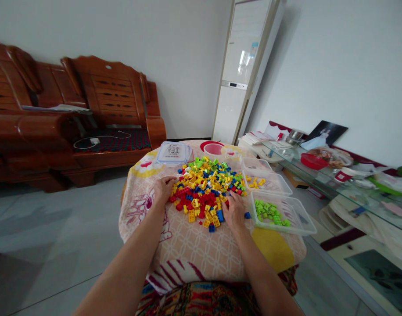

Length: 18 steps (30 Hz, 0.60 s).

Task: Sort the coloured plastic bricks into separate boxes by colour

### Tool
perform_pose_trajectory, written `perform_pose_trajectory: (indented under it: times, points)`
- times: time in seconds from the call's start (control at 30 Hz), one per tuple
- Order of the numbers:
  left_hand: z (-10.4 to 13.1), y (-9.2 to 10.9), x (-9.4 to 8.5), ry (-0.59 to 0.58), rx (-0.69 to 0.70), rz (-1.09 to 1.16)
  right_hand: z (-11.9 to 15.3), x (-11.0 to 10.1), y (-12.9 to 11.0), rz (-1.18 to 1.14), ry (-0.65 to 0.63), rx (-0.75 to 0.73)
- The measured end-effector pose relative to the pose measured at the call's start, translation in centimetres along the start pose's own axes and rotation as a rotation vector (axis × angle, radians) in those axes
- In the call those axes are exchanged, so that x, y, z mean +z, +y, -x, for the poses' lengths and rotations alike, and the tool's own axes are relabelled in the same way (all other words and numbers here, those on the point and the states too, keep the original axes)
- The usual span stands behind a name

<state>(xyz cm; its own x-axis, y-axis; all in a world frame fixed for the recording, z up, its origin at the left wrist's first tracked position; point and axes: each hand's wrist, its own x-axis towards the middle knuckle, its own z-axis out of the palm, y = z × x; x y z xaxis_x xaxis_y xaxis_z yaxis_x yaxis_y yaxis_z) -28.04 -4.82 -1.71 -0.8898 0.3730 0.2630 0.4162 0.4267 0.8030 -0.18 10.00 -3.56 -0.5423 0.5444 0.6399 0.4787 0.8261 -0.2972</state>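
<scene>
A heap of small building blocks [204, 184] in yellow, red, blue and green lies on a cloth-covered round table [194, 250]. My left hand [163, 188] rests at the heap's left edge, fingers bent toward the blocks; whether it grips one is too small to tell. At the right edge is my right hand [234, 210], its fingertips by red and yellow blocks, and what they hold, if anything, cannot be made out. Right of it, a clear plastic box [299, 215] contains green blocks [270, 213]. Another clear box [280, 184] behind it has a few yellow blocks [255, 182].
A third clear box [256, 164] sits farther back. Stacked lids [174, 153] and a pink-red round container [213, 148] stand at the table's far side. A cluttered glass shelf [362, 197] runs along the right; a wooden bench [112, 101] is at the left.
</scene>
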Motion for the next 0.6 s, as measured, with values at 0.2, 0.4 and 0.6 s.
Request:
perform_pose_trajectory:
  times: [0.2,0.4,0.6]
  points:
    - [-0.1,-0.1,0.1,-0.012,-0.015,0.009,-0.1,-0.5,0.1,-0.082,0.103,-0.004]
    - [-0.1,-0.3,0.0,-0.016,0.002,0.017,-5.8,-3.0,2.6,-0.035,0.266,0.215]
    - [0.2,0.2,-0.2,-0.016,-0.013,0.011,-4.9,-4.5,2.8,-0.082,0.292,0.127]
